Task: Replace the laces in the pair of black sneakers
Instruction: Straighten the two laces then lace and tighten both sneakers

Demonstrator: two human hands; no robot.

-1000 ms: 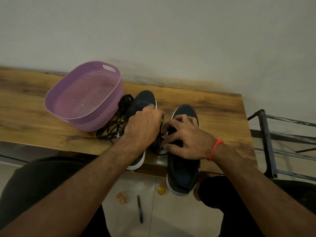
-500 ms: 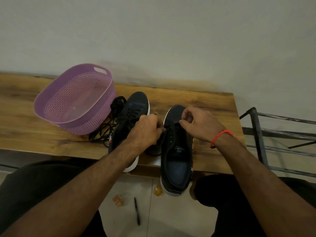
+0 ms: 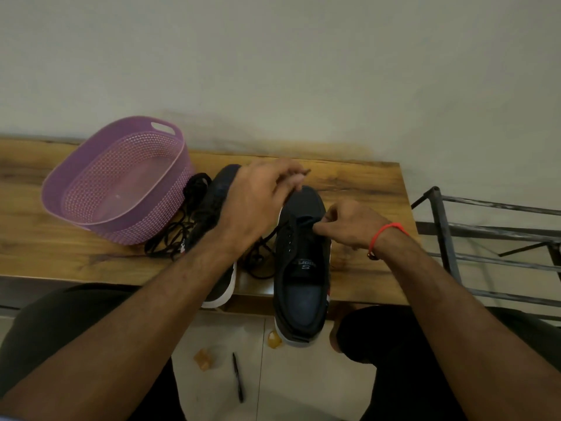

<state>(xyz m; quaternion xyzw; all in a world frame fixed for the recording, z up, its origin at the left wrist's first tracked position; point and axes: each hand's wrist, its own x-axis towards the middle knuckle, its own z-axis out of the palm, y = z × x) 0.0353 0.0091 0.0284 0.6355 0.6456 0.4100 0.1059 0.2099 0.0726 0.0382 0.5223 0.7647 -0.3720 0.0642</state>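
Two black sneakers with white soles stand on the wooden bench (image 3: 361,189), heels over its front edge. The right sneaker (image 3: 302,268) has open eyelets and a black lace (image 3: 274,233) running from its front eyelets. My left hand (image 3: 258,202) is raised above the toe and pinches that lace, pulling it up and away. My right hand (image 3: 349,223), with a red thread at the wrist, pinches the lace at the sneaker's front right eyelets. The left sneaker (image 3: 218,189) is mostly hidden behind my left forearm. A tangle of loose black laces (image 3: 179,235) lies beside it.
An empty purple plastic basket (image 3: 121,183) sits on the bench to the left of the sneakers. A black metal rack (image 3: 473,235) stands to the right of the bench. On the tiled floor below lie a black pen (image 3: 237,376) and small orange scraps (image 3: 202,358).
My left hand has lifted from between the sneakers up past the toe, drawing the lace out. My right hand has shifted from the toe down to the front eyelets.
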